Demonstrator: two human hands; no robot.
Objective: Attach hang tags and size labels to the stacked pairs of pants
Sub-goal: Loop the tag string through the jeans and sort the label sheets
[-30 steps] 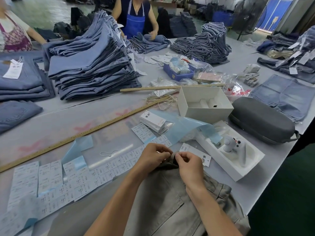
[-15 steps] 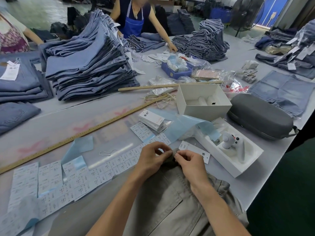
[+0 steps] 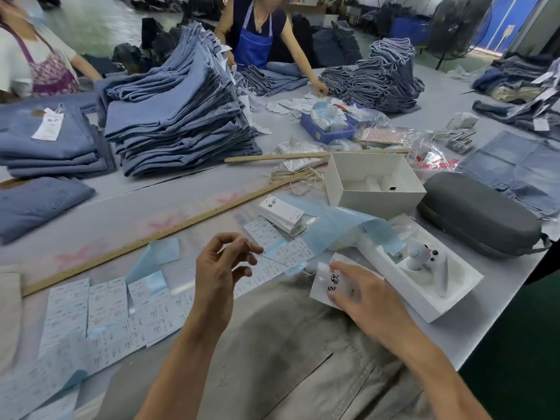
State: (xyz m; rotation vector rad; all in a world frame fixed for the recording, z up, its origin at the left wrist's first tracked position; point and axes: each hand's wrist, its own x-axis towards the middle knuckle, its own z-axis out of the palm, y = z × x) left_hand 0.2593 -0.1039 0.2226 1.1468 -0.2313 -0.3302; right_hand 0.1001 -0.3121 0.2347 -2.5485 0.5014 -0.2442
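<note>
1 white hang tag, long axis running away from the wearer, pinched in right hand; left hand apart, raised, fingers loosely curled over grey pants.

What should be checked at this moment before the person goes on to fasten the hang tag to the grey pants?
1. Hang tag in hand: ok. The right hand holds the white hang tag at the pants' top edge.
2. Left hand ready: cannot tell. Thumb and forefinger pinch together above the table; any string or pin is too thin to make out.
3. Grey pants laid flat in front: ok.
4. Tag fastened to the pants: cannot tell; no loop is visible.
5. Size label sheets within reach: ok, beside the left hand.
6. Spare tag stack available: ok.
</note>
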